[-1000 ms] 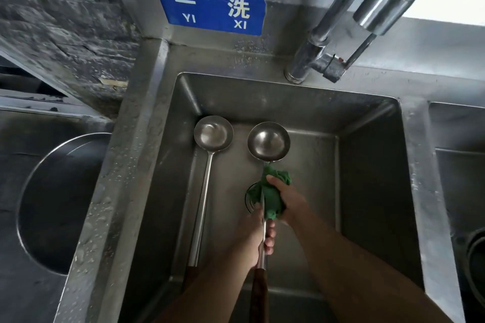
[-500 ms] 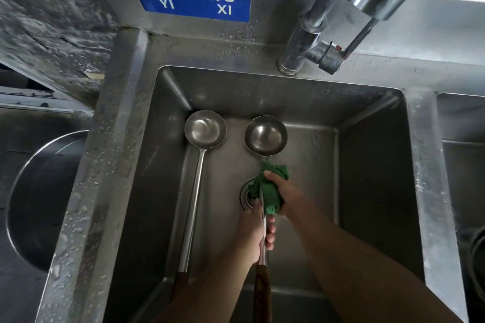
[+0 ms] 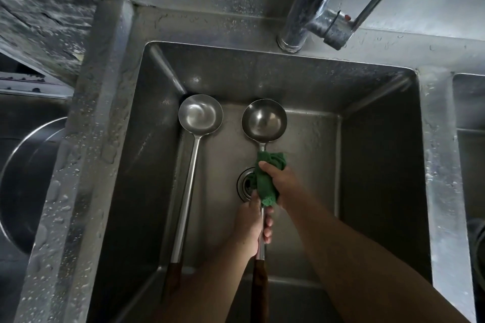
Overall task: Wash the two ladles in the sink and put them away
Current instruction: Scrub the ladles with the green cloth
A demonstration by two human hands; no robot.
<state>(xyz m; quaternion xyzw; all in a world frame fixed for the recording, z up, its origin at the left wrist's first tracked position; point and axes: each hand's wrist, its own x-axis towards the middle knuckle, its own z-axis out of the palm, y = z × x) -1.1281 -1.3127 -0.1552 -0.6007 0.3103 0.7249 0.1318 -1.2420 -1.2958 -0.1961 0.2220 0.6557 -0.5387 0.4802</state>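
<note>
Gripping ladle (image 3: 263,123) shaft, left hand (image 3: 252,223); bowl far, handle near.

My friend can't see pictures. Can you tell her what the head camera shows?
A person washes a ladle in a sink: the left hand grips its long handle, the right hand holds a green cloth round it nearer the bowl. A second ladle lies beside it.

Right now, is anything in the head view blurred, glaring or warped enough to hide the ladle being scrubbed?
Head view: no. The held ladle, green cloth, left hand and right hand are sharp; glare sits on the other ladle bowl and the tap; wide-angle distortion bows the sink rim; its right wall is in shadow.
</note>
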